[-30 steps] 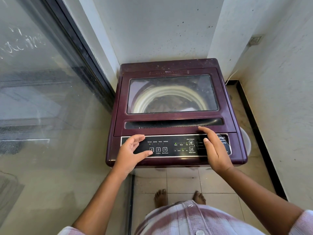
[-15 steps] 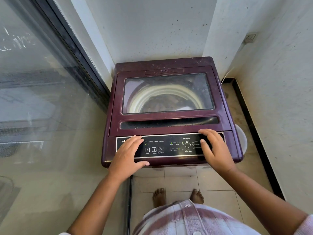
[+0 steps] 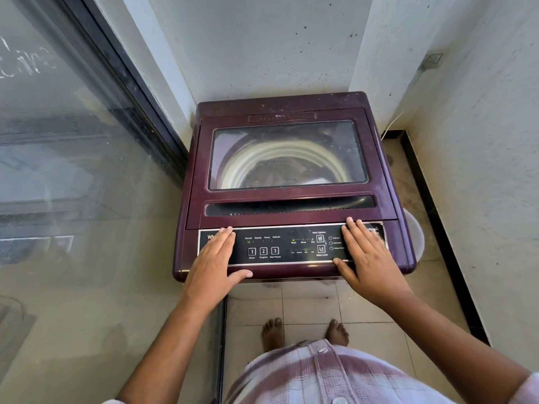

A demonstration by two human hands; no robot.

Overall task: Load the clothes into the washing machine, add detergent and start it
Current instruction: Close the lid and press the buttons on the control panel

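Now, start step: washing machine lid shut, clothes dim in drum. left hand, right hand flat, fingers straight, on control panel ends. Next, probably: fingertip onto Start/Pause button between them.

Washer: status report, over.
Left hand and right hand flat on panel ends, buttons untouched. Lid shut, clothes inside, panel lit. Nothing in the way.

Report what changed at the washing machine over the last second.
The left hand uncurled and now lies flat on the left end of the control panel; the right hand flattened on its right end. Nothing was gripped or released. The lid stayed shut.
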